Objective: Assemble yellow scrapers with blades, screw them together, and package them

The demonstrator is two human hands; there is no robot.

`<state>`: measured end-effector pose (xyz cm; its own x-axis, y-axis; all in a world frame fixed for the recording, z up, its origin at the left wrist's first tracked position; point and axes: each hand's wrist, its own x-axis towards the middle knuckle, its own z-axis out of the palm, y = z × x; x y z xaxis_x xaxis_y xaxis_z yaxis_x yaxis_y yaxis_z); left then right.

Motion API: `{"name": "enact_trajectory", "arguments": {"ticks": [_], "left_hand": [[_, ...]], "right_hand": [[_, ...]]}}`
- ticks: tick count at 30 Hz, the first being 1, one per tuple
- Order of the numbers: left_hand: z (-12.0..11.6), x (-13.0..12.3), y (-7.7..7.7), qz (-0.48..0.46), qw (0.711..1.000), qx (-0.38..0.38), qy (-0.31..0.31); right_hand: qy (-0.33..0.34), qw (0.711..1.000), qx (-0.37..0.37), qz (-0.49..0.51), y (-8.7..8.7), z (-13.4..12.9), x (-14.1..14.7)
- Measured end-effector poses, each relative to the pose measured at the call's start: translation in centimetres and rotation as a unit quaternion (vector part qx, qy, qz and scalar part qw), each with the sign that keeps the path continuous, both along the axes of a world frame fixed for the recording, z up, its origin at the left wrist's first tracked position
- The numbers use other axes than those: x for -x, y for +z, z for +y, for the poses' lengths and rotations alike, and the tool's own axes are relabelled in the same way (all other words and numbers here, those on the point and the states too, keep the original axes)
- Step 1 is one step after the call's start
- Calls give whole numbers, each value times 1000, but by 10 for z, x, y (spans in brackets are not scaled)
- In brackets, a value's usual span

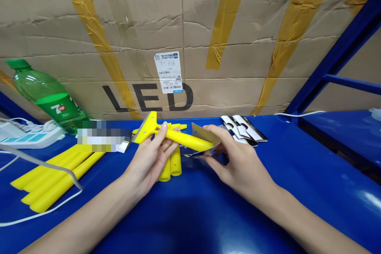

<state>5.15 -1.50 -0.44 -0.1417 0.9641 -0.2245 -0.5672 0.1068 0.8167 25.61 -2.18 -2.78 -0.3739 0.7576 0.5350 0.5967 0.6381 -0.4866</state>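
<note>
A yellow scraper with a metal blade at its left end lies across my left hand, whose thumb and fingers are closed around it near the head. Its handle end reaches into a folded cardboard sleeve. My right hand grips that sleeve from the right, thumb below and fingers above. Several more yellow scrapers lie on the blue table behind and under my left hand, partly hidden by it. To the right of my right hand rest several black-and-white cardboard sleeves.
More yellow handles lie at the left, a white cable crossing them. Behind them stand a green soda bottle and a white power strip. A large cardboard box closes off the back. A blue metal frame rises at right.
</note>
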Motion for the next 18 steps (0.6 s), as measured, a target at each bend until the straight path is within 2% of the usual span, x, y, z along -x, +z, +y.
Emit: {"name": "enact_trajectory", "arguments": {"ticks": [5, 9, 11, 14, 16, 18], "left_hand": [[-5, -9, -3, 2, 1000, -3, -20], [-8, -11, -2, 13, 999, -22, -40], [-7, -8, 1, 9, 1000, -21, -20], [-4, -1, 4, 10, 1000, -23, 9], [-1, 5, 6, 43, 998, -35, 6], [2, 12, 6, 93, 994, -52, -16]], "right_hand": [[19, 998, 49, 42, 1, 0, 5], [22, 972, 142, 186, 4, 0, 8], [1, 963, 148, 225, 8, 1, 5], [-36, 972, 114, 201, 12, 5, -3], [-45, 979, 99, 173, 14, 9, -9], [-20, 973, 134, 187, 16, 11, -12]]}}
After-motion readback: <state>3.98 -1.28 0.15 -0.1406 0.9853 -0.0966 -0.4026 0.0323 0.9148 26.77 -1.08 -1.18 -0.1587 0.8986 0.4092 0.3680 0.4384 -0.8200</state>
